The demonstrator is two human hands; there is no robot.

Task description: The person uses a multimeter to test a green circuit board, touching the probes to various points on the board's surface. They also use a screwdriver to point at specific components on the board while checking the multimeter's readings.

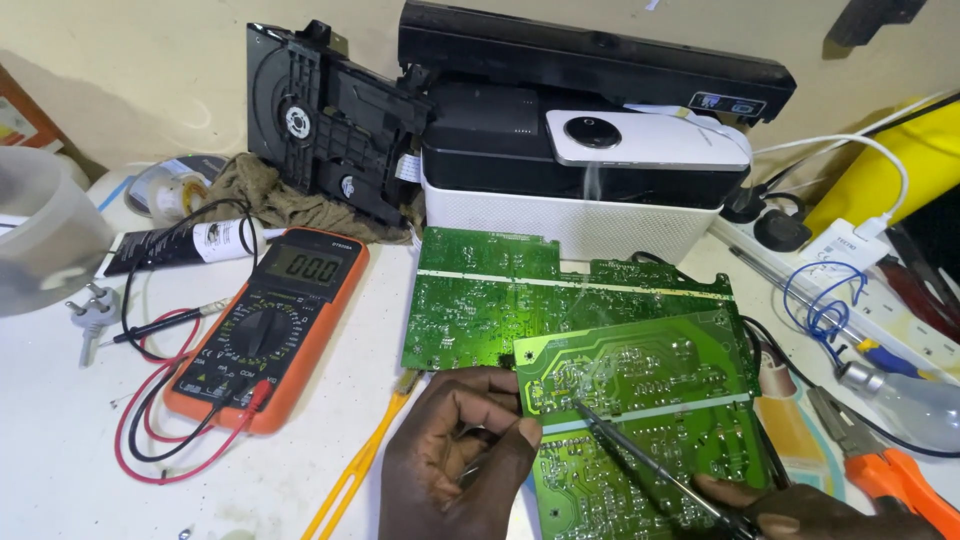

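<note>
At the table's near edge, the left hand (pixel 455 460) grips a stiff, probably fragile circuit board (pixel 640 420) by its edge while the right hand (pixel 815 510) pinches a soldering iron (pixel 650 455).

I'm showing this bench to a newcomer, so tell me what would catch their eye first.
First, the bright green circuit board at bottom centre, steadied by the left hand while the right hand touches a soldering iron to it, a wisp of smoke rising. A second green board lies partly under it. To the left, an orange multimeter sits among red and black leads.

White table (pixel 60 470) under multimeter (pixel 270 325), green circuit boards (pixel 480 300), pliers (pixel 885 465).
</note>
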